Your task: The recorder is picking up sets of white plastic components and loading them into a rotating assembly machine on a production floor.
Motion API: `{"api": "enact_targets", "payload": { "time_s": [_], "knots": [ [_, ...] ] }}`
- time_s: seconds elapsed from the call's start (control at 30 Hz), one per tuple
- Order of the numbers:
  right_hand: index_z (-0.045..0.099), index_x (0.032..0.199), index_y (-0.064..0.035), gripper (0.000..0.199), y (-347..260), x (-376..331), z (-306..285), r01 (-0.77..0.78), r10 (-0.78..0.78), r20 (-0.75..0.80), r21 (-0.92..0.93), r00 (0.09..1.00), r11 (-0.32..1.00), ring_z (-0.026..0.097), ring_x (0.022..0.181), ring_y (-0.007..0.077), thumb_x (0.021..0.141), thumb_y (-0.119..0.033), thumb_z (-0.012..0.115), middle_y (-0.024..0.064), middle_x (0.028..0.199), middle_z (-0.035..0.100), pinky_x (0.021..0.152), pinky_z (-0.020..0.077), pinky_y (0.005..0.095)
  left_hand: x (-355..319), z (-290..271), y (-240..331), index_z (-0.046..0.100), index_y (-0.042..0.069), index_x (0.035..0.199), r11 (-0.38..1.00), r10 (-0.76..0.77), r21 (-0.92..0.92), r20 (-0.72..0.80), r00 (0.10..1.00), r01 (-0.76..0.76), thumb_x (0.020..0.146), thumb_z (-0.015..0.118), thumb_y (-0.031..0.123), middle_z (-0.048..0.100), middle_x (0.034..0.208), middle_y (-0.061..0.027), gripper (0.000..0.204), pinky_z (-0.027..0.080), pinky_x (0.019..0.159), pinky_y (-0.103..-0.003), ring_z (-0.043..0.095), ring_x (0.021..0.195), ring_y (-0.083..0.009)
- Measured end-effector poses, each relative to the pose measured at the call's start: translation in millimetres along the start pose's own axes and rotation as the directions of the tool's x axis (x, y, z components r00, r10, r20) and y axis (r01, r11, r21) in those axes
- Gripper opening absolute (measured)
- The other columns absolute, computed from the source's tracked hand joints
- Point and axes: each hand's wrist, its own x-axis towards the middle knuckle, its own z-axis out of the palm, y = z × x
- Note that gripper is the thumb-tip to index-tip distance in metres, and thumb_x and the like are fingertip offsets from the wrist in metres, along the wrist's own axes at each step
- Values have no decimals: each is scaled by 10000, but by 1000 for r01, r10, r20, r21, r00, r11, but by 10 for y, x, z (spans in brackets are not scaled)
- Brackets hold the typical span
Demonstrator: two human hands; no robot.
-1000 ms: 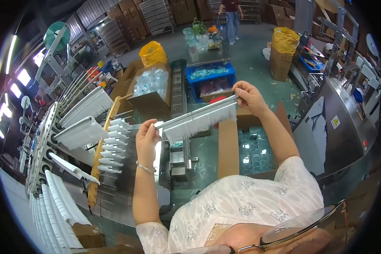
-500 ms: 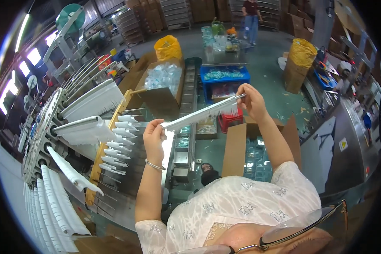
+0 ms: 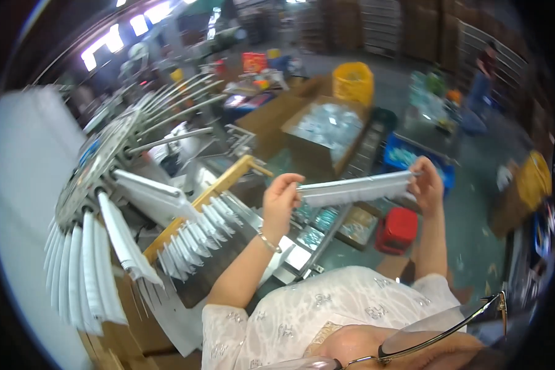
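Between my hands stretches a thin rod with a white strip [image 3: 357,190] hanging from it; the strip's lower edge looks ragged. My left hand [image 3: 282,200] pinches the rod's left end, and my right hand [image 3: 427,184] grips the right end, a little higher. To the left of my left hand, a yellow wooden bar [image 3: 225,183] bears a row of rods with several white strips [image 3: 197,240] hung on them. Past it is a round metal hub [image 3: 83,185] with rods sticking out, some carrying long white sheets [image 3: 86,271].
An open carton of clear plastic pieces [image 3: 330,126] stands ahead, beside a yellow bag [image 3: 353,83]. Beyond my right hand are a blue crate [image 3: 401,151] and a red stool [image 3: 396,229]. A person [image 3: 480,80] stands at the far right.
The view has swung left, so the surroundings have shifted right in it. Both hands still hold the rod, which now lies closer to level.
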Motion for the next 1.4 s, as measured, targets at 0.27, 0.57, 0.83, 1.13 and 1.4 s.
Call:
{"api": "enact_targets", "payload": {
  "time_s": [0.27,0.57,0.83,1.13,1.4],
  "knots": [
    [471,876,-5,297,17,679,210,27,-49,180,118,982,993,441,452,100,902,-272,343,89,677,556,446,346,213,223,48,472,496,37,949,869,416,367,-176,892,-333,864,450,66,504,753,1,101,387,559,-200,468,606,-60],
    [493,891,-8,285,58,1007,945,31,-99,223,294,970,955,447,484,109,898,-259,359,100,676,562,472,351,226,247,-143,1113,584,69,1034,9,888,969,106,448,-247,730,476,-71,537,689,-118,352,397,572,-315,510,617,-257],
    [488,979,7,292,29,861,1440,175,-226,293,189,929,966,465,551,89,914,-254,376,78,737,568,507,365,198,137,-269,1128,484,17,1150,-73,907,997,60,418,14,742,479,-2,494,838,-132,408,378,683,-353,478,743,-276],
    [542,938,-30,230,417,923,2399,203,-160,327,-101,931,974,389,578,41,902,-230,435,-15,694,464,523,290,175,-967,-206,647,537,11,1062,-198,676,858,469,569,-473,667,561,-32,473,756,-71,398,340,585,-338,436,654,-228],
    [515,912,-71,197,762,862,2833,151,-145,125,-35,982,988,401,525,41,896,-251,436,-17,624,466,459,300,179,-2029,-755,813,599,47,931,-89,583,879,428,691,-469,658,584,-1,476,728,-58,277,349,556,-327,454,621,-224]
  ]
}}
